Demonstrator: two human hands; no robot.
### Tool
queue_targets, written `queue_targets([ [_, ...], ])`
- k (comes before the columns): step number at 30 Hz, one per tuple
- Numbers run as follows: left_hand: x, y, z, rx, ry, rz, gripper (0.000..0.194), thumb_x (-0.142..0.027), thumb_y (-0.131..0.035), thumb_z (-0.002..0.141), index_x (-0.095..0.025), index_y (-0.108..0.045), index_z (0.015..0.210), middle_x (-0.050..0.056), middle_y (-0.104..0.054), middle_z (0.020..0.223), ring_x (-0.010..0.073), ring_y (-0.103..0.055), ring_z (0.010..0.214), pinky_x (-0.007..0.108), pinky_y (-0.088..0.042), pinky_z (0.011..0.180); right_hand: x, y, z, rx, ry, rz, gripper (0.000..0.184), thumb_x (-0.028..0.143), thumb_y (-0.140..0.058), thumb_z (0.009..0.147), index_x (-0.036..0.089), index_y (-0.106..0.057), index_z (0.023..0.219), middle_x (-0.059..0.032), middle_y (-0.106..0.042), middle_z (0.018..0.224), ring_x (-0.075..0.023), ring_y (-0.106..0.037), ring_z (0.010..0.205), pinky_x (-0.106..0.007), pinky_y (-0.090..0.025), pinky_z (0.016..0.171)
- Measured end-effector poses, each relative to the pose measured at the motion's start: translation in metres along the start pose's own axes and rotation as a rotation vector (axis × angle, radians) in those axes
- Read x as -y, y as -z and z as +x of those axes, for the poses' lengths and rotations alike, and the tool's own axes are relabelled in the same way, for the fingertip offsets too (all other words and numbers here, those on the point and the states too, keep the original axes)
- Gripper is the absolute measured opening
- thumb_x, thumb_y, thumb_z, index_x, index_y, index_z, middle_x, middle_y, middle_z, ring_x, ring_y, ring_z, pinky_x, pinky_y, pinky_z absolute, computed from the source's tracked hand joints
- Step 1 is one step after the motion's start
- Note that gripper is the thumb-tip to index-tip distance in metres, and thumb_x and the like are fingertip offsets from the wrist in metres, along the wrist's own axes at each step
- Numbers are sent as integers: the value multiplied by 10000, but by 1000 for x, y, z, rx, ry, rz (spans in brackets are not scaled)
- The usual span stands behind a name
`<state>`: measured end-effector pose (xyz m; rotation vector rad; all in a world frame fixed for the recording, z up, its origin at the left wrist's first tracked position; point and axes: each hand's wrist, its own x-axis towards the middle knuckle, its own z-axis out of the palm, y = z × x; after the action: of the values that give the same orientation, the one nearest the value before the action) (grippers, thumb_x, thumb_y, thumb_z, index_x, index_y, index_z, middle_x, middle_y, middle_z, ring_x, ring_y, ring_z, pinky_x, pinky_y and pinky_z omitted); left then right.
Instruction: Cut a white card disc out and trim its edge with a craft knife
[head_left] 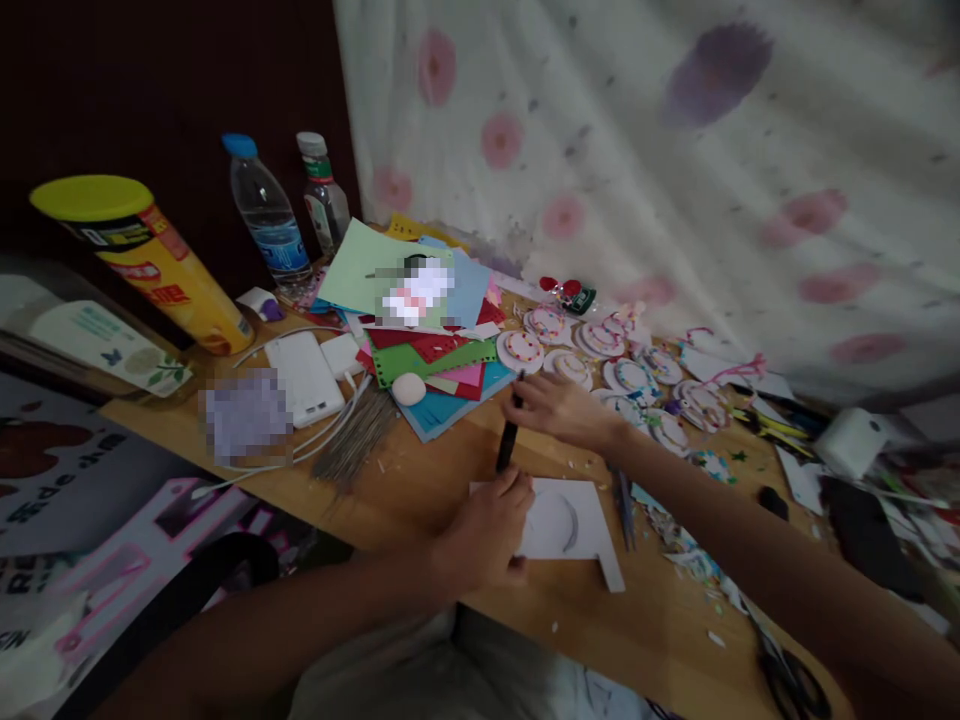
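Observation:
My right hand (pixel 559 405) pinches the upper end of a black marker-like stick (pixel 508 440), which stands tilted above the table. Its lower end meets the closed fingers of my left hand (pixel 487 530), and that tip is hidden there. The left hand also lies over the left part of a white paper sheet (pixel 589 510). On this sheet shows a curved grey line, partly covered by the hand. A small strip of white card (pixel 611 574) sits at the sheet's lower right corner.
Round beaded white discs (pixel 520 352) crowd the table behind my right hand. Coloured sheets (pixel 352 265) are stacked at the back, near thin wires (pixel 356 435) and a white power bank (pixel 304 378). Bottles (pixel 270 215) and a yellow can (pixel 169 270) stand left; scissors (pixel 791 680) lie front right.

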<state>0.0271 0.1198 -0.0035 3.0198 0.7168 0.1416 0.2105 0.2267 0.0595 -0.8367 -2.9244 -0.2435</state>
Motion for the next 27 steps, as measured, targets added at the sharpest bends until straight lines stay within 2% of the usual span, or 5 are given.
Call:
queue_targets([
  [7,20,4,3,-33,-82,-64,693,-524,-578,806,-10,-518,1267,216,-584,1298,336,-474,1210,419,-244,1105,37,20,-99,-289,-408,100,89,211,-518,945,207,-604,967,-62,-598,795,-214,-544,672,-327,-402,575],
  [9,28,5,8,-24,-125,-105,677,-556,-593,782,-47,-543,1225,201,-607,1230,337,-505,1118,444,-314,1034,62,14,-114,-701,-830,652,157,214,-744,793,233,-599,848,-5,-587,754,-177,-538,628,-297,-395,556],
  [11,36,5,14,-8,-143,-163,690,-580,-621,737,-65,-560,1192,186,-608,1179,334,-514,1062,443,-363,962,86,6,-117,-848,-978,848,170,248,-708,825,249,-540,856,24,-559,744,-154,-522,581,-280,-403,525],
  [17,47,2,23,28,-134,-283,719,-559,-643,713,-56,-546,1217,189,-585,1157,344,-515,1030,455,-404,890,108,-27,-97,-1043,-1126,1257,163,369,-480,889,283,-362,815,104,-260,536,-117,-240,384,-219,-254,377],
  [27,61,-2,20,77,-122,-385,807,-542,-595,781,-64,-406,1403,186,-524,1344,337,-480,1166,454,-358,1010,100,-36,-99,-1122,-1258,1500,213,416,-512,862,275,-378,775,94,-249,530,-118,-182,385,-239,-223,384],
])
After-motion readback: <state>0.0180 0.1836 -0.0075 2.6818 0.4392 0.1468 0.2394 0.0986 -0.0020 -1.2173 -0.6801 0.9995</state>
